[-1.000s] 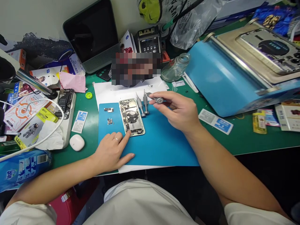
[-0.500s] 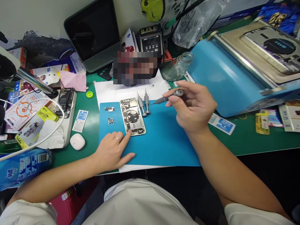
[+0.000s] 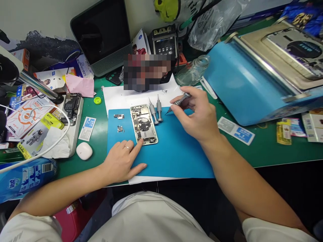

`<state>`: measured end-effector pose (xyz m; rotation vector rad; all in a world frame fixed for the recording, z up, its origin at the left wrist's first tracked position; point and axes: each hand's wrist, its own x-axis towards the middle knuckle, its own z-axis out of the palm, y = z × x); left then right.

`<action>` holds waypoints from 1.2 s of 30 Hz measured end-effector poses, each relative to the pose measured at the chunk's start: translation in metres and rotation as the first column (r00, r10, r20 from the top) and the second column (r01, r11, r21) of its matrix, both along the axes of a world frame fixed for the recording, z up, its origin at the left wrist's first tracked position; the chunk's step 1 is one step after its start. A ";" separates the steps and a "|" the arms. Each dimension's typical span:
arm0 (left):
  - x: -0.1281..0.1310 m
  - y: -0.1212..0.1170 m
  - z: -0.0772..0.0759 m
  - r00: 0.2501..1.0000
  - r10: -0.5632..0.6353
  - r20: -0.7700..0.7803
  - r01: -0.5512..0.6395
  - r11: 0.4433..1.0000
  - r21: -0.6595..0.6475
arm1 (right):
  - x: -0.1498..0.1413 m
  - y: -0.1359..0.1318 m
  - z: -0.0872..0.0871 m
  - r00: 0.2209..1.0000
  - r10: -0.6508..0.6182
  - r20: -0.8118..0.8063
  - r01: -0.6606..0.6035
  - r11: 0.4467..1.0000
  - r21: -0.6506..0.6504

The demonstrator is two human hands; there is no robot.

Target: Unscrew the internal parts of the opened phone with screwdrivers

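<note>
An opened smartphone lies on a blue mat, its inner parts exposed. My left hand rests at its lower end, index finger stretched onto the phone's bottom edge and thumb spread out on the mat. Between thumb and fingers, my right hand grips a grey precision screwdriver, its thin tip pointing down-left just above or at the mat. Beside the phone's upper right lie two more grey screwdrivers, one nearer and one farther right. Small metal parts sit left of the phone.
A blue machine with a metal bed takes up the right side. At the back stand a dark screen and a glass jar. On the left are a lamp post, packets, a white cable and a white earbud case.
My right hand has moved left and a little down, bringing the screwdriver tip closer to the two lying screwdrivers. My left hand stays on the phone.
</note>
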<state>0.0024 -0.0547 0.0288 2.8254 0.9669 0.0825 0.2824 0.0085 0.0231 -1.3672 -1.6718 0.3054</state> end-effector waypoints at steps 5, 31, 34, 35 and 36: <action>0.000 0.000 0.000 1.000 -0.007 0.016 0.007 1.000 0.023 | -0.014 -0.008 0.010 0.957 0.038 -0.287 -0.023 0.998 0.056; 0.000 0.000 -0.002 0.997 -0.014 0.070 0.007 0.995 0.096 | -0.039 -0.017 -0.012 0.729 0.368 -0.577 -0.550 0.817 -0.175; 0.000 0.000 -0.002 0.997 -0.016 0.077 0.008 0.995 0.102 | -0.040 -0.016 -0.013 0.721 0.371 -0.586 -0.555 0.815 -0.167; 0.001 0.000 -0.002 0.997 -0.016 0.080 0.008 0.995 0.102 | -0.040 -0.016 -0.013 0.718 0.368 -0.591 -0.555 0.815 -0.166; 0.001 0.000 -0.002 0.996 -0.016 0.085 0.008 0.995 0.101 | -0.040 -0.015 -0.013 0.715 0.364 -0.597 -0.554 0.816 -0.166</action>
